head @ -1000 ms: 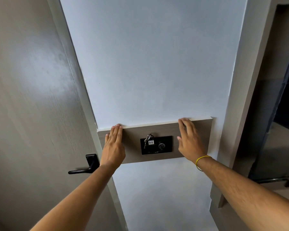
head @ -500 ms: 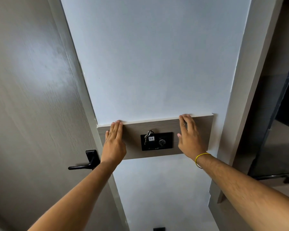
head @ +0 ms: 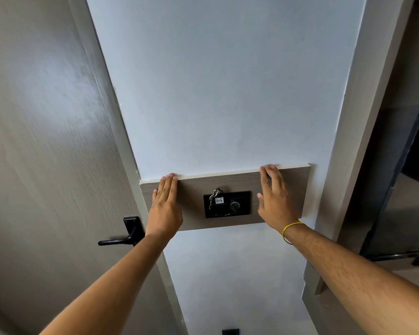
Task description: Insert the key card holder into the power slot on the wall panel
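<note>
Fingers (head: pixel 168 189) of your left hand (head: pixel 164 211) lie flat and together against the wood-grain board (head: pixel 194 197), and those of your right hand (head: pixel 275 201) are spread just as flat on its other end; neither hand grips anything. Around you, the pale blue wall (head: pixel 228 93) is smooth and matte, and the grey door (head: pixel 46 141) on the left shows a brushed grain with a black lever handle (head: pixel 124 234). The board is a long horizontal strip with a light top edge, your fingertips reaching that edge on both sides. Centred on it, between your hands, sits the wall panel (head: pixel 228 204), a glossy black rectangle lying wide rather than tall, with a round knob-like part on its right half. The key card holder (head: pixel 219 201) appears already seated in the power slot on the panel's left half, standing upright with its white tag and a small metal key ring (head: pixel 215 192) poking above. It lies inward from both hands, slightly nearer your left. To my eye the insertion looks done; if it needs pressing home, push straight down along its upright axis. A thin yellow band (head: pixel 291 232) circles your right wrist.
</note>
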